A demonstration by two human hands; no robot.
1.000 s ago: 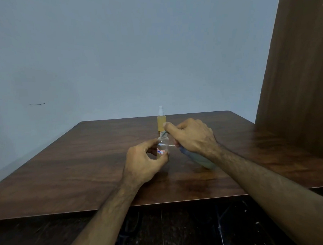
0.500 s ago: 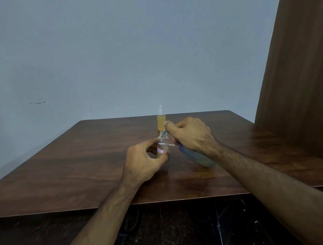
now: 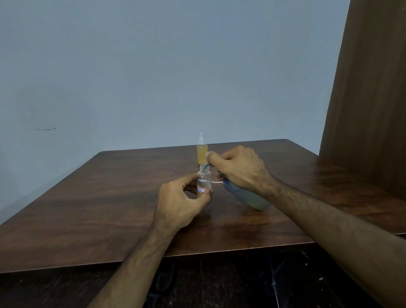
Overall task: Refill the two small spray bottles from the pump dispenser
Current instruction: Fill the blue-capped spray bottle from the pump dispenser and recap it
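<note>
Head view: a clear bottle (image 3: 204, 183) is held upright on the desk (image 3: 106, 206) by the left hand (image 3: 181, 202), fingers clamped on it. The tilted dispenser (image 3: 249, 197) is gripped by the right hand (image 3: 239, 168), nozzle at the bottle's mouth. An amber bottle (image 3: 202, 151) stands behind.

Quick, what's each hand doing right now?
Left hand: closed around the small clear bottle.
Right hand: closed around the tilted pump dispenser.
</note>
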